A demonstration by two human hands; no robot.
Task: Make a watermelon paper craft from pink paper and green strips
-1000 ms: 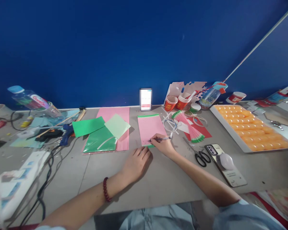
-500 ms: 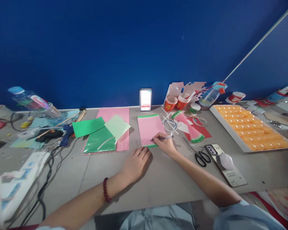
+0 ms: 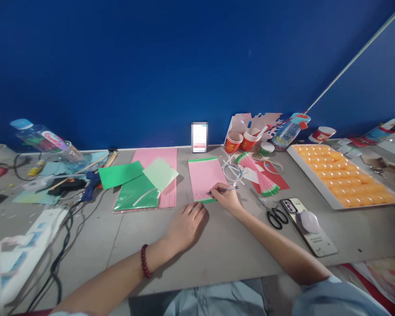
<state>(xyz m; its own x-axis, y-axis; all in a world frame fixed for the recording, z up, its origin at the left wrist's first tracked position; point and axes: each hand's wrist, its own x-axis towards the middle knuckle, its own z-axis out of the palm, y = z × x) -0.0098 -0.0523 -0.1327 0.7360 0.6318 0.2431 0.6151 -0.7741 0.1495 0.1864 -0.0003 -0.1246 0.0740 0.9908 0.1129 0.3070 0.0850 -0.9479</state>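
A pink paper sheet with green strips along its top and bottom edges lies on the grey table. My right hand is closed on a pen, whose tip rests near the sheet's lower right part. My left hand lies flat on the table just below the sheet's lower left corner, fingers loosely together, holding nothing. A dark red bead bracelet circles my left wrist.
Green and pink paper sheets lie to the left, beside a glue gun and cables. Scissors, a phone, a folded watermelon paper fan, red paper cups and a tray of orange balls are on the right.
My right hand with the pen moved slightly to the right along the sheet's lower edge. My left hand stayed still.
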